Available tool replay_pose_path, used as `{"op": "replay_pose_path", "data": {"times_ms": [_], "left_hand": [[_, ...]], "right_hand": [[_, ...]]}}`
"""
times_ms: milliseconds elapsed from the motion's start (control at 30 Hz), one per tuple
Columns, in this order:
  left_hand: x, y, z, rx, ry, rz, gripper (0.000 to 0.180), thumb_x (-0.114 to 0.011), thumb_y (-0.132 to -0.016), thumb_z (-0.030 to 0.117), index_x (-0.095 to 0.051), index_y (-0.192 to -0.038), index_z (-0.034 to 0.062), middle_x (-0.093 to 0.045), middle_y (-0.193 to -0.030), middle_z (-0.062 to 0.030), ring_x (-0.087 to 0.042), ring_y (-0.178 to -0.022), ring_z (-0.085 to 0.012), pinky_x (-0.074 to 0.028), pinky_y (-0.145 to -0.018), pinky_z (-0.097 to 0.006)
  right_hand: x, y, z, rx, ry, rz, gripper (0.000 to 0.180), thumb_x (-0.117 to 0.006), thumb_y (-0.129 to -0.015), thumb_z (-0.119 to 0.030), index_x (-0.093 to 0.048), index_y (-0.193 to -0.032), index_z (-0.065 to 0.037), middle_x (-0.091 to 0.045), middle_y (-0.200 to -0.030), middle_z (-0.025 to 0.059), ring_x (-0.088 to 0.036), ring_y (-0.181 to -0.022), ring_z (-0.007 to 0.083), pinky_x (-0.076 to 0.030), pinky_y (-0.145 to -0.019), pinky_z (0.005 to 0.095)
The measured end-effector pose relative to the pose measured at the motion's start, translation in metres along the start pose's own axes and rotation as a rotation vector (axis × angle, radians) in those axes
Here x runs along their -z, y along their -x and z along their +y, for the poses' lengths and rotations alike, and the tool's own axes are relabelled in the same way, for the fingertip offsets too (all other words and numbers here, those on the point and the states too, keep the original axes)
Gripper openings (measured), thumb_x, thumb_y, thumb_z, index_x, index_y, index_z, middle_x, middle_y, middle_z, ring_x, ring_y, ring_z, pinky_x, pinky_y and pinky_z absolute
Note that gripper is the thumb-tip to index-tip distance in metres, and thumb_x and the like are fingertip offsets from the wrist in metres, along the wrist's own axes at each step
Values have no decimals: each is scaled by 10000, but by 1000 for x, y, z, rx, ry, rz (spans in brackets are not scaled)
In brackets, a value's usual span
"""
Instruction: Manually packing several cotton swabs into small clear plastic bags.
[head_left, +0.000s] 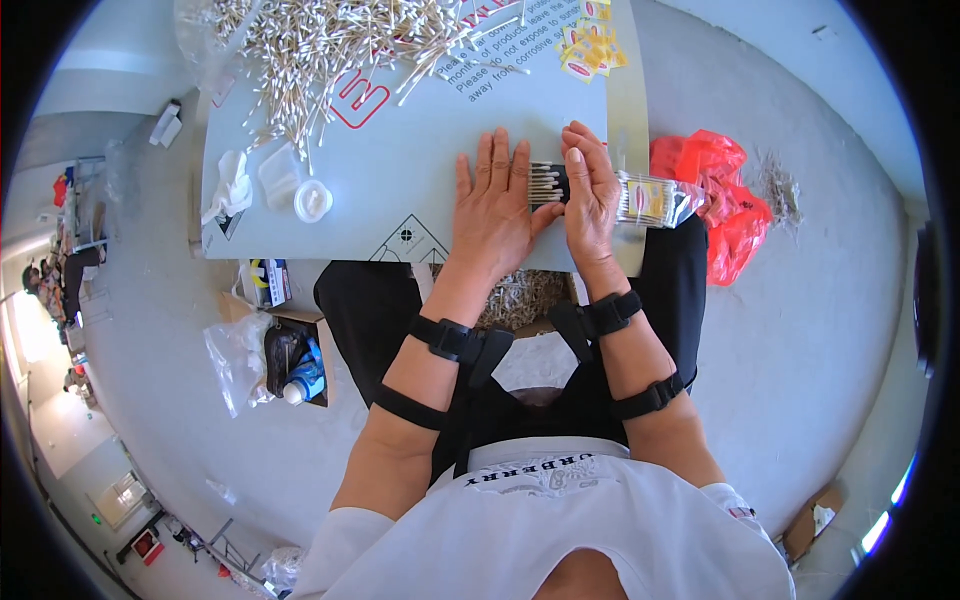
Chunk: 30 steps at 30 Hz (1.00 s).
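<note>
My left hand (492, 205) lies flat on the pale board-topped table (400, 185), fingers stretched out. Its thumb points right, toward a small row of cotton swabs (543, 183). A black piece (563, 184) lies at the right end of that row, partly hidden by my right hand (592, 195). That hand stands on edge with its fingers extended, between the black piece and a clear bag of swabs (655, 200) with a yellow label. The bag sticks out past the table's right edge. Whether my right palm touches the bag is hidden.
A big heap of loose cotton swabs (320, 50) covers the far left of the table. Yellow labels (590, 50) lie at the far right. A small round tub (313, 201) stands at left. Beside the table are a red plastic bag (735, 210) and an open box (300, 350).
</note>
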<state>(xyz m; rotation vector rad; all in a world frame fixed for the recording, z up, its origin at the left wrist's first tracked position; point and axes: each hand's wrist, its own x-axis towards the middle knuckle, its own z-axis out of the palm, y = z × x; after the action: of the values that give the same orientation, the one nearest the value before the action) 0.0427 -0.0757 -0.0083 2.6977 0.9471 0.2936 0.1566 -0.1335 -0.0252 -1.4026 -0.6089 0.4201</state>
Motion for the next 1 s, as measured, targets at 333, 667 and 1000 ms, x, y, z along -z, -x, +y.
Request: {"op": "replay_pose_path", "data": {"times_ms": [333, 667, 1000], "left_hand": [[23, -66, -103, 237, 58, 526, 377, -713, -762, 109, -573, -1101, 21, -572, -1099, -178, -526, -1049, -375, -415, -922, -496], [14, -73, -102, 353, -22, 333, 127, -711, -775, 135, -610, -835, 84, -596, -901, -88, -546, -960, -323, -418, -824, -459], [18, -74, -101, 494, 229, 467, 111, -666, -819, 97, -557, -833, 81, -605, -816, -118, -576, -833, -350, -450, -739, -453]], "right_hand": [[-11, -70, -17, 106, 507, -245, 237, -661, -842, -98, -635, -1039, 32, -646, -958, 192, -653, -755, 295, -527, -719, 351], [-45, -117, 17, 311, 837, -308, 123, -678, -761, -91, -685, -880, -64, -591, -978, 140, -566, -971, 341, -490, -855, 412], [-23, -81, 6, 377, 652, -465, 89, -684, -718, -26, -653, -793, -63, -580, -1014, 57, -530, -1010, 298, -449, -913, 395]]}}
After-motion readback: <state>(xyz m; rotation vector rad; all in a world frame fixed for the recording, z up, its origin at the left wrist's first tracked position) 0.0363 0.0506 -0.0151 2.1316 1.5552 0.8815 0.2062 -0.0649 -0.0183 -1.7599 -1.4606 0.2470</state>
